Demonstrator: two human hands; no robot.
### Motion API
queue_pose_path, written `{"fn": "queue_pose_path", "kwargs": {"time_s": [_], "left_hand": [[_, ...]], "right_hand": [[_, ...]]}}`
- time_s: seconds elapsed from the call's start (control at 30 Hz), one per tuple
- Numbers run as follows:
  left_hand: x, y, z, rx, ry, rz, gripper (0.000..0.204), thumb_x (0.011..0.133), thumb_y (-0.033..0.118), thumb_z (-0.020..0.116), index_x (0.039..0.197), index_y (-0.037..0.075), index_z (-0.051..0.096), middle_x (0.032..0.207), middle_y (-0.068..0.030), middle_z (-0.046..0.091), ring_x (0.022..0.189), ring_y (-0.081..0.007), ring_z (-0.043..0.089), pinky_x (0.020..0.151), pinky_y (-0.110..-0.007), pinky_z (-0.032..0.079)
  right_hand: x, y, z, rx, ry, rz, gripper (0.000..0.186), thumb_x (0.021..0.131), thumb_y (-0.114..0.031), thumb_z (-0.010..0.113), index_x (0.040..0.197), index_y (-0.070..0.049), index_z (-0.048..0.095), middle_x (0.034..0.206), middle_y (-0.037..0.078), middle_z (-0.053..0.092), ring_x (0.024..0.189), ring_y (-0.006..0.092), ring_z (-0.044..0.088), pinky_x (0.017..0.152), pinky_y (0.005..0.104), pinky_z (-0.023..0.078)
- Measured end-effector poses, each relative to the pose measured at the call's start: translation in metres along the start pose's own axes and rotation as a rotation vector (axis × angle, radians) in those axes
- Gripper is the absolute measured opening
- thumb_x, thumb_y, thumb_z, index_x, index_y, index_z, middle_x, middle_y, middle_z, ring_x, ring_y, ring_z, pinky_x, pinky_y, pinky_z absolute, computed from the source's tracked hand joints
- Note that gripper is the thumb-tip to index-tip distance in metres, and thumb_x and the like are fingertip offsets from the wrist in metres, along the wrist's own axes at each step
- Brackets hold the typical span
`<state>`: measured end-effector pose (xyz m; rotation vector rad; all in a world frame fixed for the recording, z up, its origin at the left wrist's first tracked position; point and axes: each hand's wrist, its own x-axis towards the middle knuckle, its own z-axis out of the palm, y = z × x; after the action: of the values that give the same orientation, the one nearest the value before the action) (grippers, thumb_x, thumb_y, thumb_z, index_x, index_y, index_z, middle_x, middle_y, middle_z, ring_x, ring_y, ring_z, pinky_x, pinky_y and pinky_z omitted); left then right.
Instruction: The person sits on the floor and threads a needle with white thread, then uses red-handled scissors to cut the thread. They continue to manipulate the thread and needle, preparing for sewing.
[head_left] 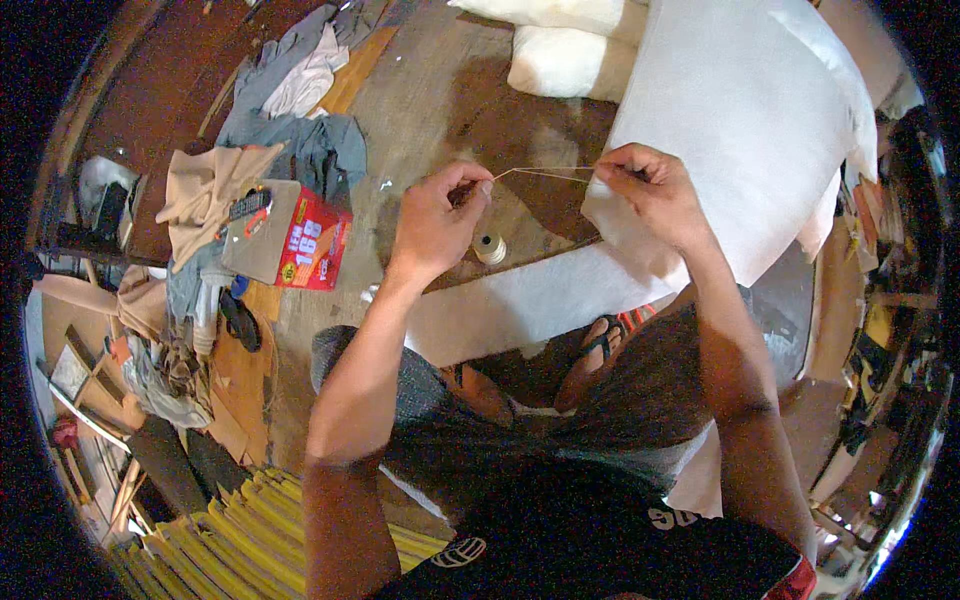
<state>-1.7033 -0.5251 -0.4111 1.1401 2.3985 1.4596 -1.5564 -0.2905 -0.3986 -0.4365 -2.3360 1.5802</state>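
left hand (432, 225): pinching thread (514, 170) | right hand (657, 195): pinching it opposite | thread: between both hands, long axis crosswise | spool (490, 249): below left hand's inner side, left nearer

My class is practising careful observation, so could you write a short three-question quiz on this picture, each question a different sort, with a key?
1. What is stretched between the left hand and the right hand?
2. True or false: neither hand is holding the pale spool.
3. In the picture, where is the red box relative to the spool? (a) to its right (b) to its left (c) directly above it

Key: 1. A thin, pale thread; 2. True; 3. b
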Motion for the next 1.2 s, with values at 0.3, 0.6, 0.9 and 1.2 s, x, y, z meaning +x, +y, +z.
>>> {"fn": "queue_pose_path", "kwargs": {"time_s": [0.3, 0.6, 0.9, 1.2], "left_hand": [[0.0, 0.019, -0.022, -0.025, 0.044, 0.038, 0.012, 0.09, 0.012, 0.064, 0.095, 0.002, 0.067, 0.079, -0.0081, 0.067, 0.068, -0.0136, 0.061, 0.063, -0.029, 0.048], [-0.011, 0.03, -0.003, -0.001, 0.002, 0.113, 0.01, 0.089, 0.011, 0.064, 0.095, 0.003, 0.066, 0.084, -0.0111, 0.069, 0.075, -0.019, 0.067, 0.066, -0.031, 0.051], [-0.003, 0.018, -0.013, 0.067, 0.043, 0.126, 0.014, 0.09, 0.013, 0.065, 0.1, 0.003, 0.065, 0.084, -0.0101, 0.069, 0.075, -0.0161, 0.066, 0.07, -0.03, 0.052], [0.014, 0.024, -0.021, -0.001, 0.057, 0.12, 0.017, 0.094, 0.015, 0.063, 0.106, 0.003, 0.064, 0.089, -0.0078, 0.071, 0.086, -0.0142, 0.068, 0.079, -0.027, 0.052]], "right_hand": [[-0.001, 0.007, 0.012, -0.22, -0.129, -0.027, 0.017, 0.093, -0.007, 0.06, 0.105, 0.001, 0.067, 0.091, 0.002, 0.067, 0.083, 0.0081, 0.059, 0.074, 0.025, 0.049], [-0.014, -0.012, 0.049, 0.022, -0.062, -0.158, 0.026, 0.093, -0.018, 0.066, 0.114, -0.004, 0.067, 0.107, 0.01, 0.07, 0.098, 0.016, 0.063, 0.088, 0.0301, 0.05], [-0.013, 0.0, -0.099, -0.113, 0.243, -0.108, 0.035, 0.096, -0.027, 0.059, 0.119, -0.002, 0.066, 0.115, 0.009, 0.07, 0.105, 0.0199, 0.065, 0.091, 0.0336, 0.051], [-0.185, 0.29, -0.099, -0.437, -0.346, 0.734, 0.033, 0.099, -0.028, 0.056, 0.118, -0.002, 0.063, 0.106, 0.006, 0.067, 0.093, 0.0156, 0.062, 0.084, 0.0304, 0.05]]}}
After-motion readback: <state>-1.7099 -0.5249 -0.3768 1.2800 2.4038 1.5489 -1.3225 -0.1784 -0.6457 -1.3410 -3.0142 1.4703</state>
